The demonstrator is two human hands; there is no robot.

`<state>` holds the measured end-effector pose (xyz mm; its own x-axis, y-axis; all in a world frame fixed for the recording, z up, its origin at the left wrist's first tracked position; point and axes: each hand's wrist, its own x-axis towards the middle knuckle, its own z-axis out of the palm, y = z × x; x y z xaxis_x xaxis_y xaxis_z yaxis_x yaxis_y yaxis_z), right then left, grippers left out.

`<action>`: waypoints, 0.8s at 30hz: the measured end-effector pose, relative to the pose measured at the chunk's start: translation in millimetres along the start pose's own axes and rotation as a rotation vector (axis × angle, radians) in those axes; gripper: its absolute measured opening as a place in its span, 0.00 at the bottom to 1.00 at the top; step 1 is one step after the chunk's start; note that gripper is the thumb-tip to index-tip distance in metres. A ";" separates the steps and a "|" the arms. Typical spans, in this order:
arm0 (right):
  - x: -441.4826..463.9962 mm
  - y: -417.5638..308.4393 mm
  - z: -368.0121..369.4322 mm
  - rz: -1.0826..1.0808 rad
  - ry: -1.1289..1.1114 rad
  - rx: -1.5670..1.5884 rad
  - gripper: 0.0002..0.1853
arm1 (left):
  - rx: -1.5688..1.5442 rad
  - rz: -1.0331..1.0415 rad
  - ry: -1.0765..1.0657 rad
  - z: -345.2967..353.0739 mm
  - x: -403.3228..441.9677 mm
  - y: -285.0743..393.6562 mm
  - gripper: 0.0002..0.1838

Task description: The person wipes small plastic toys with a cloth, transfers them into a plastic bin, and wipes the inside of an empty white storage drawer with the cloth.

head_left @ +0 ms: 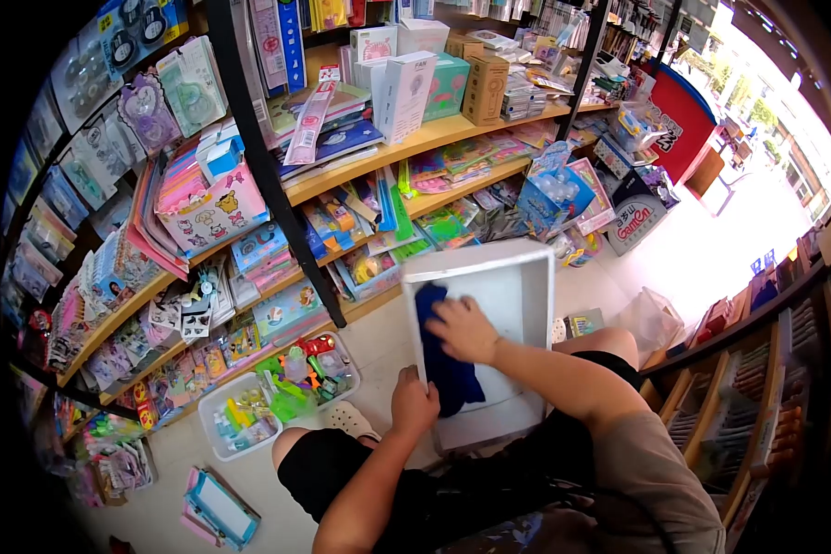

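Observation:
A white plastic bin (531,286) is tilted up in front of my lap, its inside facing me. My left hand (415,403) is closed around the bin's left rim, near the lower half. Inside the bin, my right hand (466,330) presses a dark blue cloth (451,379) against the left inner wall, fingers bent over its upper part. The cloth hangs down along that side to the lower corner. Some of the right fingertips are hidden in the cloth.
Shelves (360,171) of boxed goods and stationery curve along the left and front. Two clear tubs (240,450) of small colourful items stand on the floor by my foot. A blue-framed box (222,508) lies lower left. A wooden rack (729,406) stands at right, near a plastic bag (651,319).

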<state>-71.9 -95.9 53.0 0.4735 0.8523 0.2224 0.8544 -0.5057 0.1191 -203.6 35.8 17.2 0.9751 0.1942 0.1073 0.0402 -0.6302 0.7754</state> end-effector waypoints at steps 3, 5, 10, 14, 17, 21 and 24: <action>4.8 24.9 -11.5 0.285 0.079 -0.028 0.27 | -0.023 0.104 -0.040 0.8 -0.3 5.9 0.13; -6.7 33.6 -7.2 0.279 0.142 -0.103 0.27 | -0.023 0.101 -0.018 0.8 1.7 8.6 0.13; -35.4 32.3 2.5 0.702 -0.037 -0.173 0.28 | -0.026 0.074 0.017 8.1 -0.7 5.7 0.11; -78.0 24.3 29.8 0.710 -0.362 -0.234 0.19 | -0.001 0.049 0.001 7.7 -2.3 3.3 0.11; -88.6 -14.4 33.9 0.740 -0.616 -0.121 0.22 | 0.010 0.028 -0.029 3.0 -5.1 4.7 0.11; -116.1 -50.3 56.9 0.773 -0.817 0.223 0.27 | 0.022 -0.033 -0.007 1.0 -9.6 3.6 0.09; -122.4 -61.4 69.0 0.928 -0.884 0.466 0.31 | 0.067 -0.052 0.012 3.3 -15.9 -4.9 0.09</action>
<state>-167.6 -159.9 -48.3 0.7349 0.1154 -0.6683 0.0583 -0.9925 -0.1073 -218.7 33.3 9.6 0.9685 0.2370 0.0758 0.1057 -0.6679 0.7367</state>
